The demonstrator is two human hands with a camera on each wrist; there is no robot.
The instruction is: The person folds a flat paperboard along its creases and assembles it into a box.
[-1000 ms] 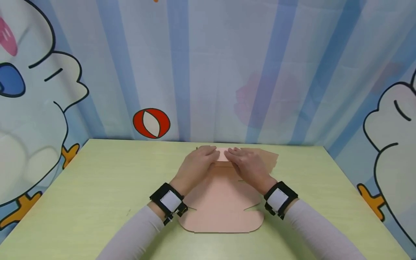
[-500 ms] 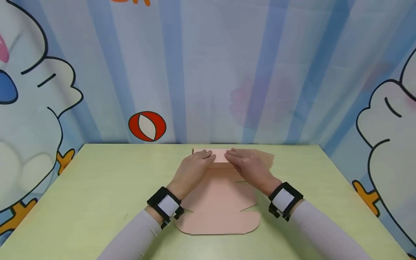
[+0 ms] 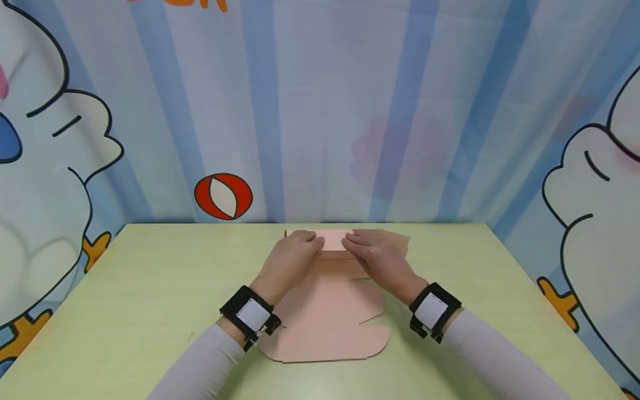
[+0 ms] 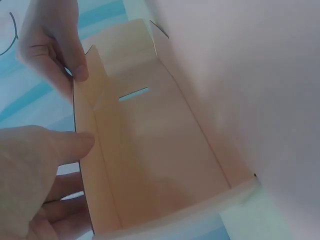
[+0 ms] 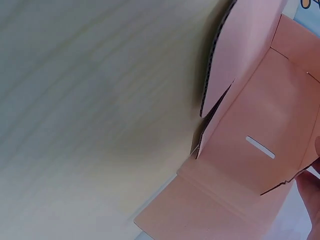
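A pink cardboard box blank (image 3: 325, 333), partly folded, lies on the table with its rounded, slotted flap toward me. My left hand (image 3: 291, 255) pinches the raised far wall (image 3: 334, 240), thumb on its inner face and fingers behind, as the left wrist view shows. Farther along that wall, my right hand (image 3: 381, 256) grips it the same way; only part of this hand shows at the edge of the right wrist view. Between the walls, the base panel (image 4: 150, 135) has a narrow slot. An end flap (image 5: 200, 210) spreads out flat to the right.
A pale yellow-green table (image 3: 165, 311) lies under the cardboard. Behind it hangs a blue striped curtain (image 3: 320, 111) printed with cartoon figures and a red and white ball. Each wrist carries a black strap (image 3: 250, 316) with a camera.
The cardboard and both hands have shifted slightly left, while the head view has also moved a little. Both hands keep their hold on the far wall.
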